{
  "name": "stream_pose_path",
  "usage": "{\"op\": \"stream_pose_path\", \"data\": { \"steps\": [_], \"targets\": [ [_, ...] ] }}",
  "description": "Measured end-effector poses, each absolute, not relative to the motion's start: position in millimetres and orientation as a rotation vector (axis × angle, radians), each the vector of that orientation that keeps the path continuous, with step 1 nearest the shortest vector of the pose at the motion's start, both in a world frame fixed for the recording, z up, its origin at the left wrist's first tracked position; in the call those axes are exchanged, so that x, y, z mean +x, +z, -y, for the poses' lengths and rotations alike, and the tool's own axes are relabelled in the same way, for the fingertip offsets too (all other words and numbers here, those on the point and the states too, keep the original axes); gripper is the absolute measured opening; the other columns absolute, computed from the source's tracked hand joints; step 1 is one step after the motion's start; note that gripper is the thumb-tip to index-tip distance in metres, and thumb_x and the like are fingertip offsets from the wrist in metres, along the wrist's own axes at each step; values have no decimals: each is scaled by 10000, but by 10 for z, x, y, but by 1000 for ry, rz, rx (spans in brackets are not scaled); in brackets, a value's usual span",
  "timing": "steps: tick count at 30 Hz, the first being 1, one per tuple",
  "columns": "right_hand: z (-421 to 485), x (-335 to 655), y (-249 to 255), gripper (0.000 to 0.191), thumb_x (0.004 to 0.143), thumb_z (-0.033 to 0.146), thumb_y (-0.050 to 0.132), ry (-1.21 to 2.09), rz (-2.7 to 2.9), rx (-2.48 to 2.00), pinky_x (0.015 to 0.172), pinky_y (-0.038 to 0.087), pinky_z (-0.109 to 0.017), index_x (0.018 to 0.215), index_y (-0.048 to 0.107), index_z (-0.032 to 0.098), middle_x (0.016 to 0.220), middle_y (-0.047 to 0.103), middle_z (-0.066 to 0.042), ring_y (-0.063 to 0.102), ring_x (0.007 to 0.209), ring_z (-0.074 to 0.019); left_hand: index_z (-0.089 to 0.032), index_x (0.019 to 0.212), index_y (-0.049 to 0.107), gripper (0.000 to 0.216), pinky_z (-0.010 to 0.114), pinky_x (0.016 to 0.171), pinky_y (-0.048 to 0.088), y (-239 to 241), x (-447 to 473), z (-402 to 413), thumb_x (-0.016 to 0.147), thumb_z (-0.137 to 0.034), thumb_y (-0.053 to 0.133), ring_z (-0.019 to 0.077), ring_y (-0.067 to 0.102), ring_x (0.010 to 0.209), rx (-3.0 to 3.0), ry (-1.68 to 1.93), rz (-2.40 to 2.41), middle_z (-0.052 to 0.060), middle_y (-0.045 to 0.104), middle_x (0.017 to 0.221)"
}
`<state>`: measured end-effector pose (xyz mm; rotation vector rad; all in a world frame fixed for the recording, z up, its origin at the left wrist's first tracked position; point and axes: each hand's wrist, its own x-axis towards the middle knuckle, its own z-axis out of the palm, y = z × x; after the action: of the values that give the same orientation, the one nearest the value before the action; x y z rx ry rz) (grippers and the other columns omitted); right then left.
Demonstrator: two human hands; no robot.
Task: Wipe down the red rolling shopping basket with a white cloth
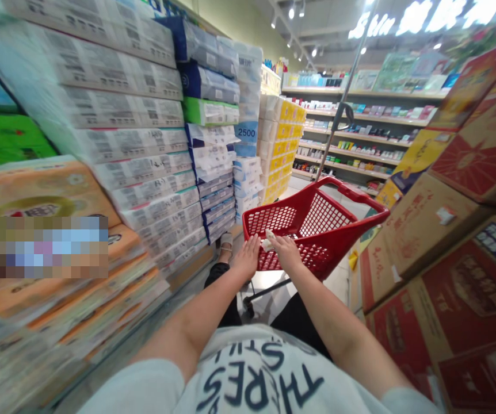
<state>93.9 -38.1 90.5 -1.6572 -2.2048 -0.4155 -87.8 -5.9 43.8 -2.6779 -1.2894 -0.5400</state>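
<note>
A red plastic shopping basket cart (317,221) stands tilted in the aisle just ahead of me, and nothing shows inside it. My left hand (247,257) rests on its near rim, fingers curled over the edge. My right hand (286,251) grips the same rim beside it and pinches a small white slip of paper (269,239). A metal pull handle pole (346,86) rises from the cart's far side.
Stacks of wrapped tissue packs (144,149) wall the left side. Red and brown cardboard cartons (455,241) are piled on the right. Shelves of goods (360,132) cross the aisle's far end. Pale floor (293,187) shows beyond the cart.
</note>
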Motion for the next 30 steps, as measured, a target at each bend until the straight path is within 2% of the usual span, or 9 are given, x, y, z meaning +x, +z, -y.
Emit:
{"op": "stream_pose_path", "data": {
  "steps": [4, 12, 17, 21, 24, 27, 30],
  "targets": [
    [360, 877, 905, 479, 883, 116, 433, -402, 2177, -1656, 879, 361, -366, 1337, 513, 247, 1105, 628, -98, 510, 995, -239, -101, 1514, 27, 791, 450, 1169, 158, 479, -937, -12, 800, -87, 366, 248, 130, 1454, -2668, -500, 1289, 142, 152, 1575],
    [334, 820, 1013, 481, 886, 93, 409, -347, 2180, -1783, 883, 367, -383, 1342, 501, 211, 1087, 636, -122, 515, 1008, -249, -129, 1513, 143, 743, 488, 1163, 142, 566, -884, -93, 801, -78, 349, 261, 165, 1448, -2688, -395, 1398, 112, 206, 1566],
    [304, 785, 998, 499, 864, 61, 417, -326, 2150, -1812, 907, 378, -394, 1334, 509, 203, 1093, 637, -125, 523, 1008, -246, -173, 1518, 129, 746, 532, 1152, 139, 605, -854, -149, 810, -71, 341, 280, 191, 1439, -2721, -389, 1451, 105, 250, 1553],
    [300, 850, 960, 551, 803, 20, 463, -339, 2215, -1658, 991, 375, -394, 1323, 522, 193, 1203, 605, -121, 512, 1056, -240, -149, 1519, 101, 753, 528, 1154, 142, 573, -814, -173, 808, -65, 336, 274, 151, 1449, -2685, -426, 1511, 120, 204, 1563],
    [295, 964, 941, 582, 765, -6, 460, -324, 2288, -1474, 1030, 378, -389, 1290, 553, 227, 1323, 555, -77, 487, 1135, -222, -128, 1517, 106, 761, 517, 1156, 152, 533, -790, -186, 798, -60, 345, 270, 161, 1447, -2688, -434, 1558, 135, 205, 1559],
    [280, 1050, 894, 555, 790, 19, 431, -291, 2182, -1485, 959, 443, -364, 1275, 572, 249, 1268, 600, -51, 507, 1109, -210, -115, 1513, 133, 751, 502, 1157, 173, 508, -781, -185, 796, -61, 351, 274, 192, 1440, -2716, -461, 1560, 148, 240, 1548],
    [267, 1044, 813, 555, 777, 24, 415, -295, 2095, -1464, 983, 427, -386, 1274, 582, 204, 1259, 603, -85, 496, 1133, -218, -99, 1507, 156, 728, 488, 1159, 179, 518, -784, -163, 805, -61, 345, 275, 188, 1440, -2727, -493, 1549, 156, 235, 1549]
  ]
}}
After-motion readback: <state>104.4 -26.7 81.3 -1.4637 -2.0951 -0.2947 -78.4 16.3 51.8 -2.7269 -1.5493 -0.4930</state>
